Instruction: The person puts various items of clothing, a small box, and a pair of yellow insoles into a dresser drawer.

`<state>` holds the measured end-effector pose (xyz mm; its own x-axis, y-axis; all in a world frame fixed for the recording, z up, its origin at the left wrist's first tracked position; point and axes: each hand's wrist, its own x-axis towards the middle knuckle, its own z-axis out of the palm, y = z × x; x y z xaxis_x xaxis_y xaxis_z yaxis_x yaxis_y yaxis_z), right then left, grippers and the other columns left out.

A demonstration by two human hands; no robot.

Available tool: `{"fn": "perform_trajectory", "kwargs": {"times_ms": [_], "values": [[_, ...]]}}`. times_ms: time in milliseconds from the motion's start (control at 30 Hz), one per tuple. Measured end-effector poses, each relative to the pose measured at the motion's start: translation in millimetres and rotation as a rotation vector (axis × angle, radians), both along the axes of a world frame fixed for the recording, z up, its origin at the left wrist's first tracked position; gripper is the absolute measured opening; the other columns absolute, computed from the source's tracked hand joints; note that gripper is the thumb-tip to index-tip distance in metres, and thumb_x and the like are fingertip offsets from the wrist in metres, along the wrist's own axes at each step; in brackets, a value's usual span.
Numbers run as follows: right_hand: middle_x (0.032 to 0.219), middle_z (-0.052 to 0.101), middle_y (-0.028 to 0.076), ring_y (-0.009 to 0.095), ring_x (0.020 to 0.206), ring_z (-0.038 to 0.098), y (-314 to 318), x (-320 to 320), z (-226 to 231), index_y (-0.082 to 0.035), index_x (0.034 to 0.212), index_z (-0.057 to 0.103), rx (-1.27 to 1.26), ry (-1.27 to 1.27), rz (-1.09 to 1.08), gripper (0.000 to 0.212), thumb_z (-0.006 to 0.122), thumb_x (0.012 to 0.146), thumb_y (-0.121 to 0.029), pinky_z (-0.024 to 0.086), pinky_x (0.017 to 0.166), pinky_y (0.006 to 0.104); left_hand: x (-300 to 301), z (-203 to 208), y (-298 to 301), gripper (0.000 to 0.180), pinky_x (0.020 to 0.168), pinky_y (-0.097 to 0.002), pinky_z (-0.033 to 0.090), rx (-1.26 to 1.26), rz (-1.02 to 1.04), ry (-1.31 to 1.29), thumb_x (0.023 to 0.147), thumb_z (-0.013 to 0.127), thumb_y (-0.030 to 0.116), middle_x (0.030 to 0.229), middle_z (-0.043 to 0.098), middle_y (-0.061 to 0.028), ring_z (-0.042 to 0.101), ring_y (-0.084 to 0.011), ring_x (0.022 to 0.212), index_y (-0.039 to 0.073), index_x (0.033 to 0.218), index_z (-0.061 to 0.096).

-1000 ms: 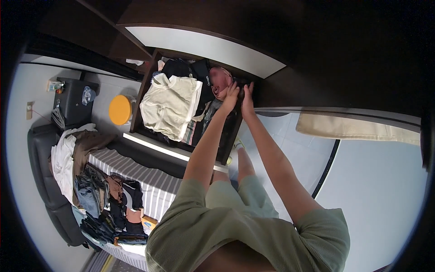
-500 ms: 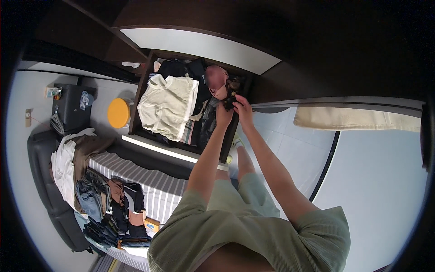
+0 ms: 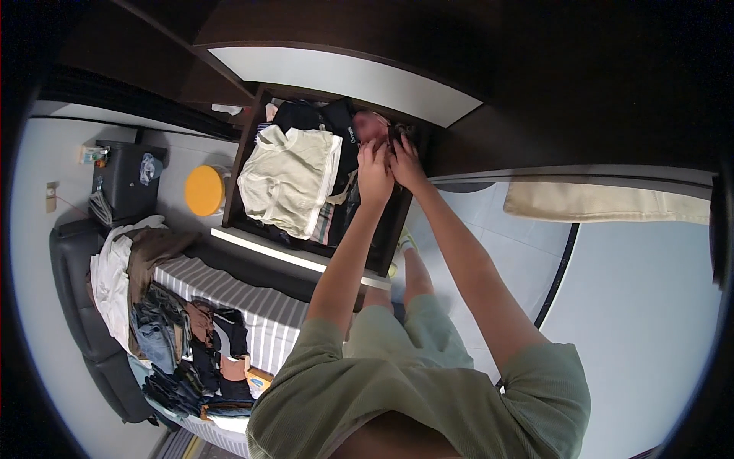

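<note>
Both my hands are inside the right part of an open dark drawer [image 3: 242, 163]. With its fingers stretched out and apart, my left hand [image 3: 375, 174] lies on the lower edge of a pink rounded garment [image 3: 370, 125] that looks like a moulded bra. Close beside it, my right hand [image 3: 407, 164] rests with extended fingers on a dark bunched cloth item [image 3: 403, 131]; its fingertips are partly hidden. To the left lie a cream short garment [image 3: 289, 180], spread out flat, and folded black clothes [image 3: 336, 122].
A striped bed [image 3: 229, 281] at the lower left holds piled clothes [image 3: 157, 329] and a small yellow box [image 3: 258, 381]. A yellow round stool [image 3: 204, 190] and a dark case [image 3: 122, 182] stand beyond. Beige cloth [image 3: 604, 200] hangs at the right.
My left hand has moved up over the pink garment and covers its lower part. My right hand has moved slightly farther into the drawer, and the dark cloth item now sits deeper there.
</note>
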<state>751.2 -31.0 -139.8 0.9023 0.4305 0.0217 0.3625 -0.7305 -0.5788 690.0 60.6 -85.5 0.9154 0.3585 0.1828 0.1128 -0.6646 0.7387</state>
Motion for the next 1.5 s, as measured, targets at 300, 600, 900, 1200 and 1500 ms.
{"fn": "perform_trajectory", "kwargs": {"times_ms": [300, 600, 900, 1200, 1500], "values": [[0.128, 0.037, 0.025, 0.041, 0.113, 0.041, 32, -1, 33, 0.006, 0.124, 0.036, -0.289, 0.308, -0.047, 0.053, 0.048, 0.081, -0.022, 0.036, 0.095, 0.0422, -8, -67, 47, 0.059, 0.105, -0.0332, 0.025, 0.560, -0.187, 0.390, 0.082, 0.043, 0.010, 0.138, 0.028, -0.0181, 0.031, -0.0294, 0.126, -0.002, 0.135, 0.019], [0.130, 0.036, 0.019, 0.038, 0.116, 0.037, 29, -52, 31, -0.006, 0.127, 0.037, 0.140, -0.025, -0.126, 0.055, 0.054, 0.075, -0.009, 0.033, 0.096, 0.0417, -29, -16, 29, 0.044, 0.091, -0.0395, 0.039, -0.119, 0.027, 0.129, 0.078, 0.050, 0.008, 0.126, 0.044, -0.0143, 0.044, -0.0339, 0.112, 0.006, 0.122, 0.044], [0.113, 0.051, 0.013, 0.025, 0.100, 0.053, 48, -90, 64, -0.005, 0.119, 0.048, 0.506, 0.229, 0.164, 0.041, 0.049, 0.079, 0.004, 0.043, 0.084, 0.0321, -82, 7, 26, 0.032, 0.072, -0.0334, 0.047, -0.565, 0.374, -0.031, 0.078, 0.046, -0.002, 0.100, 0.059, -0.0136, 0.060, -0.0274, 0.085, 0.004, 0.108, 0.054], [0.115, 0.049, 0.010, 0.018, 0.096, 0.053, 67, -111, 74, -0.003, 0.120, 0.045, 0.587, 0.472, 0.445, 0.041, 0.047, 0.081, 0.007, 0.045, 0.080, 0.0275, -130, 16, 26, 0.029, 0.074, -0.0299, 0.048, -0.647, 0.662, -0.064, 0.081, 0.047, -0.003, 0.097, 0.062, -0.0122, 0.062, -0.0206, 0.082, 0.003, 0.108, 0.054], [0.114, 0.050, 0.013, 0.019, 0.089, 0.057, 83, -130, 79, -0.005, 0.121, 0.044, 0.594, 0.652, 0.593, 0.042, 0.048, 0.080, 0.005, 0.048, 0.077, 0.0284, -168, 20, 19, 0.033, 0.075, -0.0276, 0.047, -0.782, 0.907, -0.169, 0.080, 0.043, -0.008, 0.102, 0.059, -0.0101, 0.059, -0.0172, 0.084, 0.000, 0.110, 0.053]]}}
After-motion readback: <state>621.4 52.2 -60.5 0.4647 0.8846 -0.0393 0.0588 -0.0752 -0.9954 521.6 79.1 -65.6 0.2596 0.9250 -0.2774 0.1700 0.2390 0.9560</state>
